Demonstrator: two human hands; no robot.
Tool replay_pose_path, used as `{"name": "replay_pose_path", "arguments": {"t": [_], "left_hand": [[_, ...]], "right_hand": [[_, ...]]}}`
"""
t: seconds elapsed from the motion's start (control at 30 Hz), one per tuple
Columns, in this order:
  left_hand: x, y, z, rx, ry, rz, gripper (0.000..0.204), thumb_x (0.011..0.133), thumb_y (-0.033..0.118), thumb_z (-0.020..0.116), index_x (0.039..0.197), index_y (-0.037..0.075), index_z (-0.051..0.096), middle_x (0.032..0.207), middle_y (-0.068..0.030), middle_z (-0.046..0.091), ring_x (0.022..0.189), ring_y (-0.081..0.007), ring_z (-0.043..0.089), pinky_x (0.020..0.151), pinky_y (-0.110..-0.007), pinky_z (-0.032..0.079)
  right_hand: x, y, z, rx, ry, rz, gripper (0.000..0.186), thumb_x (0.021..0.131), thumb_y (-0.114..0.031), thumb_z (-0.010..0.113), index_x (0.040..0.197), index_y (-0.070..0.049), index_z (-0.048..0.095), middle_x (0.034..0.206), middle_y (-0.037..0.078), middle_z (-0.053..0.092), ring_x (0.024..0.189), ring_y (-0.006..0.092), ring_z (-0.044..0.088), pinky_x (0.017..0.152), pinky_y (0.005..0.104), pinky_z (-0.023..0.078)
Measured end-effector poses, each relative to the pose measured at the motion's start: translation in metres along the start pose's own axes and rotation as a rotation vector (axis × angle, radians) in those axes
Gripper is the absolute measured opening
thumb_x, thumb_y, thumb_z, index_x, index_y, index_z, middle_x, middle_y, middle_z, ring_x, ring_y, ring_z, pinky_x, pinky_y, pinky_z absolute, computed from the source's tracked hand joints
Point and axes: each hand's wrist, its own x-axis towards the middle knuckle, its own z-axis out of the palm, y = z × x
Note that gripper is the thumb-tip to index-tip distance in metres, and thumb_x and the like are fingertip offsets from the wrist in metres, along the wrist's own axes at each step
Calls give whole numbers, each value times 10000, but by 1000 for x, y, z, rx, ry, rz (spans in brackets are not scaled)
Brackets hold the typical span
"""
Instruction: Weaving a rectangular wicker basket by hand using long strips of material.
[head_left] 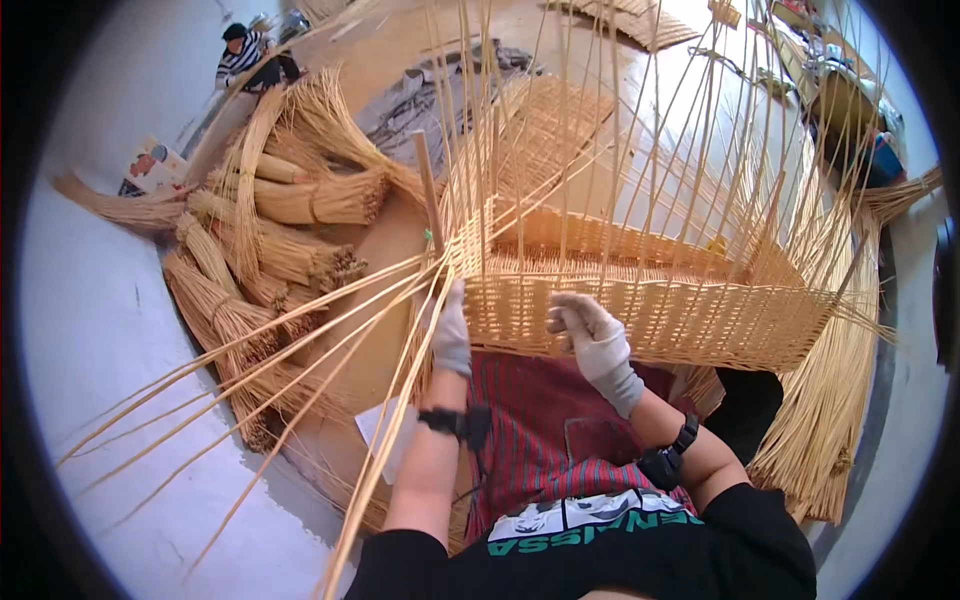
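A long, half-woven wicker basket (640, 325) lies before me, its tall upright stakes rising from the rim. My left hand (450, 340), in a pale glove, is closed at the basket's left corner; the canes crossing over it hide part of its fingers. From that corner several long loose canes (300, 345) fan out toward the lower left. A wooden stick (428, 185) stands upright by the same corner. My right hand (600, 350), gloved too, is before the front wall with its fingers loosely bent and apart, and nothing shows in them.
Tied bundles of cane (320, 200) are heaped on the left. More long canes (825, 400) lie along the right wall. A striped red cloth (530, 420) covers my lap. A woven panel (550, 125) and grey cloth (420, 105) lie beyond the basket. Another person (255, 60) sits far left.
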Motion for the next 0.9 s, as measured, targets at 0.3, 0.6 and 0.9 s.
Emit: {"name": "replay_pose_path", "arguments": {"t": [0.3,0.6,0.9], "left_hand": [[5,34,19,635,-478,723,798,867,46,736,1531,323,390,1304,-96,651,995,-276,698,799,-395,552],[4,45,23,755,-461,247,742,841,-15,746,1464,264,454,1256,-103,672,1073,-236,671,888,-368,523],[-1,76,68,736,-805,-99,377,998,324,648,1293,95,597,1136,-109,696,754,-203,732,653,-361,621]], "right_hand": [[38,-27,-33,329,272,39,244,1046,-268,579,1182,-76,644,858,45,686,775,114,667,596,238,518],[-2,-79,-14,141,182,68,221,1040,-233,577,1055,-33,670,871,73,728,703,146,680,552,234,513],[35,51,-55,240,356,80,166,1016,-162,628,1161,-89,663,1044,87,741,873,188,731,611,284,566]]}}
